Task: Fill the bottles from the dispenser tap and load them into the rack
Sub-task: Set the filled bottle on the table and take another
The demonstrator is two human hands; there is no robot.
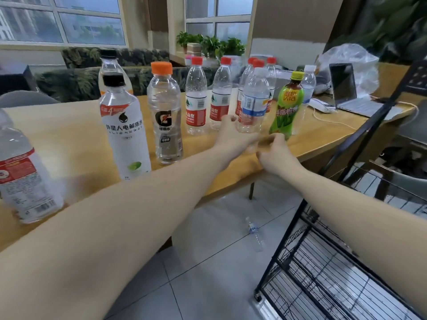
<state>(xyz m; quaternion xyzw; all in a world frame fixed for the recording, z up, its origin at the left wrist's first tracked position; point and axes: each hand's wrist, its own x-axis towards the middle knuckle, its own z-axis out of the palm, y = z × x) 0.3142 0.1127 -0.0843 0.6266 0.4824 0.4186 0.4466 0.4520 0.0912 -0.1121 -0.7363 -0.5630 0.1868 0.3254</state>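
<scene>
Both hands, left hand (227,135) and right hand (275,151), grip a clear bottle (253,105) at twelve o'clock on the tabletop (76,135), and the rack (323,273) holds no bottles yet.

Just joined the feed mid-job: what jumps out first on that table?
A row of mostly clear bottles lines the wooden table. Both hands meet at its front edge: the left hand grips a blue-label bottle, the right hand beside it. A black wire rack stands at right.

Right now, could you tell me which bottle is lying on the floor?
The small clear bottle with the blue label, on the tiles beside the black rack; the others stand on the table.
</scene>
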